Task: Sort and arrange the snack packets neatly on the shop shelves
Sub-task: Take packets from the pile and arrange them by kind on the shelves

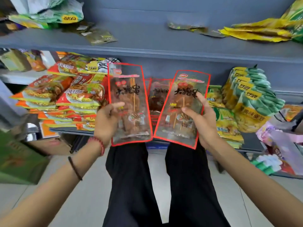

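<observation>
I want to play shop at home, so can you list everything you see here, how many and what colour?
left skewer packet: one, clear with red edges, in left grip
right skewer packet: one, same colours, in right grip
shelved skewer packets: count unclear, clear and red, lower shelf, middle
noodle packets: a stack, red and orange, lower shelf, left
green-yellow packets: a row, lower shelf, right
yellow packets: a few, upper shelf, right
green-white bags: a few, upper shelf, left
shelves: two, grey-blue
green box: one, floor, left
trousers: black, bottom middle
left grip: holds one packet
right grip: holds the other
</observation>
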